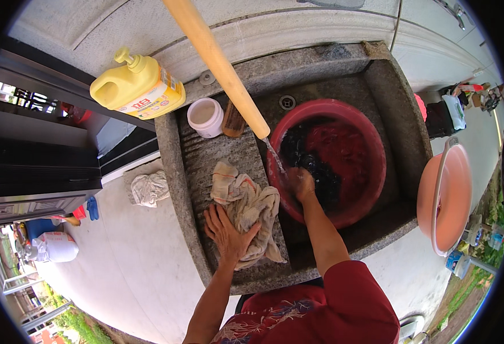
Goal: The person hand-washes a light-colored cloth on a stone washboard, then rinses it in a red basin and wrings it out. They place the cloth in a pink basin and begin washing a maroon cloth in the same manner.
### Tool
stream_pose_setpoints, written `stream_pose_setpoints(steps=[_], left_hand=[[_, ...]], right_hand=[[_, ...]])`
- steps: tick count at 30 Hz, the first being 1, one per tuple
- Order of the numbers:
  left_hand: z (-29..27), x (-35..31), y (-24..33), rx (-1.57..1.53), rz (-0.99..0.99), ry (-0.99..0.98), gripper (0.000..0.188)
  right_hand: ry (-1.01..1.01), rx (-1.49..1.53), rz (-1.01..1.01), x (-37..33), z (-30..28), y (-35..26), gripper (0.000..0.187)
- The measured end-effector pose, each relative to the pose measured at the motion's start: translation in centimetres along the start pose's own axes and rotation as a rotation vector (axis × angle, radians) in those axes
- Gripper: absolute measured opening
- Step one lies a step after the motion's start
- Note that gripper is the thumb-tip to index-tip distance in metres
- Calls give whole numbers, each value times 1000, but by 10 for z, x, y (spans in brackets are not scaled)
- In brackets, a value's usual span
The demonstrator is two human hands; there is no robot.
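Note:
My left hand (pixel 227 234) rests with spread fingers on the near-left edge of a crumpled, damp-looking beige cloth (pixel 250 209). The cloth lies on the ridged washboard side (pixel 197 163) of a stone sink. My right hand (pixel 302 183) reaches to the left rim of a red basin (pixel 376 146), where a stream of water (pixel 274 156) falls on it. That water runs from the end of a long tan pipe (pixel 220 60). My right fingers are blurred by the splash. Dark water or dark cloth (pixel 320 166) fills part of the basin; which one I cannot tell.
A yellow pump jug (pixel 143 86) stands at the sink's back left corner. Beside the pipe are a white tub (pixel 205 117) and a brown block or brush (pixel 233 120). An orange basin (pixel 452 195) leans outside the sink's right wall. Another cloth (pixel 150 189) lies left of the sink.

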State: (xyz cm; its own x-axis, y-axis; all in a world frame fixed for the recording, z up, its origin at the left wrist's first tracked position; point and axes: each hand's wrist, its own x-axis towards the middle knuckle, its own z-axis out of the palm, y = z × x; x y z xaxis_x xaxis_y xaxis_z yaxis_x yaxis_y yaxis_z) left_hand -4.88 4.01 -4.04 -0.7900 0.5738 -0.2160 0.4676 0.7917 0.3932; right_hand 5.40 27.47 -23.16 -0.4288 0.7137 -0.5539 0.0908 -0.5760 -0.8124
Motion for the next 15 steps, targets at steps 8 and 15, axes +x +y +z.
stream_pose_setpoints(steps=[8, 15], left_hand=[[-10, 12, 2, -379, -161, 8, 103], [-9, 46, 38, 34, 158, 73, 76]], right_hand=[[-857, 425, 268, -118, 83, -143, 41], [-910, 321, 128, -111, 75, -144, 41]])
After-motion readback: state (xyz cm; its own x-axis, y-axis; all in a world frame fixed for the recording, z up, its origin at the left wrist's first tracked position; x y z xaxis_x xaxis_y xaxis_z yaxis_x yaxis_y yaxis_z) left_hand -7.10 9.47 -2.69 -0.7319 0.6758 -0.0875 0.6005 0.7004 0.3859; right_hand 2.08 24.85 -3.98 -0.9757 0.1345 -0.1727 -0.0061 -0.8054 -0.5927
